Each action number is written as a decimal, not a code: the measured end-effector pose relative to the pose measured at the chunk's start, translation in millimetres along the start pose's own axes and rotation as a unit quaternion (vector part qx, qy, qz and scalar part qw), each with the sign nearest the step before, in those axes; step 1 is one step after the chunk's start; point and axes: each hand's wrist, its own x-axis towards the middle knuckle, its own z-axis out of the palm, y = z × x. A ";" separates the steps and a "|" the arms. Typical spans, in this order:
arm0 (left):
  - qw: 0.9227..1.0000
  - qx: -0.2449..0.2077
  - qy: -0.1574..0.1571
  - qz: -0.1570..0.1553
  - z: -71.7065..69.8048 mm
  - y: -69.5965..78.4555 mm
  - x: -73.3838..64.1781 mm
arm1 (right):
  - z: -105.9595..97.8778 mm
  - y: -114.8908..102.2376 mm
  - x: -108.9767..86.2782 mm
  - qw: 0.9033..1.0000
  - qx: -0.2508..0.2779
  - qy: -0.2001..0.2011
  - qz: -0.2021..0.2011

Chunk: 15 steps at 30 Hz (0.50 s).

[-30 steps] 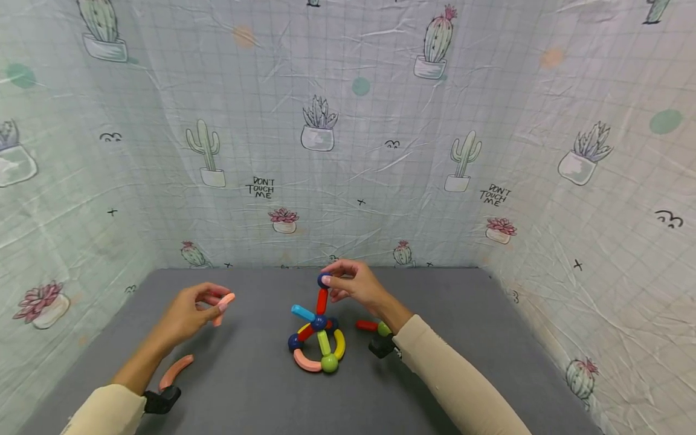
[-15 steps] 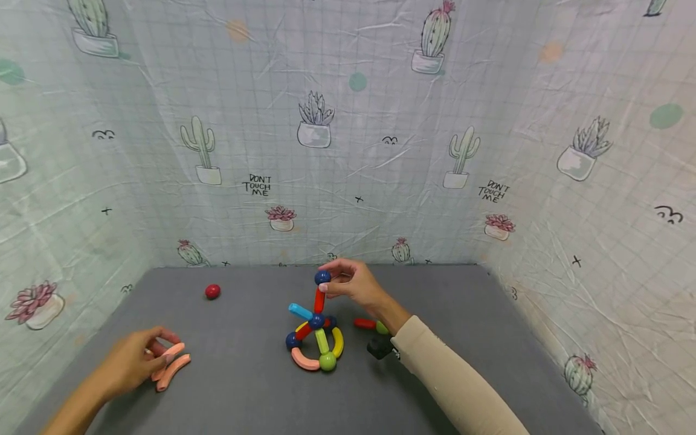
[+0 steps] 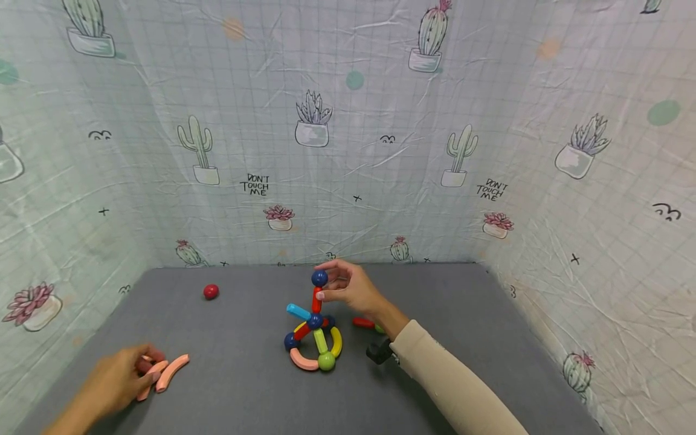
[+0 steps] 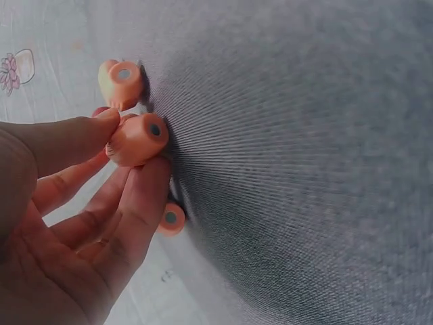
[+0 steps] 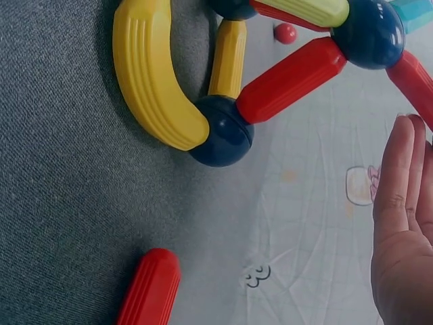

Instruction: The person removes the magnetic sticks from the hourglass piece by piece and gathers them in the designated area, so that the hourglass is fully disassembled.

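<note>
At the left, my left hand (image 3: 116,377) pinches a curved pink magnetic stick (image 4: 139,139) between thumb and fingers, low over the table. A second curved pink stick (image 3: 173,372) lies just right of it; the left wrist view shows another pink stick end (image 4: 171,220) beyond the fingers. My right hand (image 3: 356,293) holds the upright red stick (image 3: 317,300), thumb against it, fingers behind the dark blue ball (image 3: 319,278) on top. That stick rises from the central blue ball (image 3: 315,321) of a magnetic structure with a light blue stick (image 3: 298,312), a green ball (image 3: 326,361) and curved yellow (image 3: 336,343) and pink sides.
A red ball (image 3: 211,292) lies at the back left of the grey table (image 3: 239,399). Right of the structure, partly behind the right wrist, lie a red stick (image 3: 363,322) and a green ball (image 3: 379,328). A cactus-print cloth (image 3: 348,151) encloses the back and sides.
My left hand has carried its pink stick down and left, beside the one lying there, uncovering the red ball. My right thumb has moved from the top blue ball down onto the red stick.
</note>
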 end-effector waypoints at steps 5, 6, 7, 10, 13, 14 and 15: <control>1.000 0.017 0.009 -0.008 1.1 3.0 -1.5 | 3.4 0.4 -1.3 1.000 -0.010 -0.002 -0.010; 1.000 0.021 0.010 -0.010 0.9 3.3 -1.6 | 4.0 0.8 -1.3 1.000 -0.009 -0.003 -0.011; 1.000 0.025 0.012 -0.008 0.7 3.4 -1.7 | 4.7 1.1 -1.5 1.000 -0.007 -0.004 -0.010; 0.999 0.037 0.030 0.000 -1.6 3.5 -1.7 | 7.2 1.7 -1.9 1.000 0.001 -0.001 -0.006; 0.998 0.043 0.052 0.006 -7.0 10.9 -0.5 | 9.4 2.0 -1.9 1.000 0.005 0.010 -0.002; 0.997 0.046 0.062 0.008 -8.9 15.5 0.1 | 10.2 2.1 -2.0 1.000 0.006 0.016 -0.001; 0.996 0.047 0.076 0.015 -10.0 21.3 0.6 | 10.8 2.1 -2.3 1.000 0.008 0.021 0.000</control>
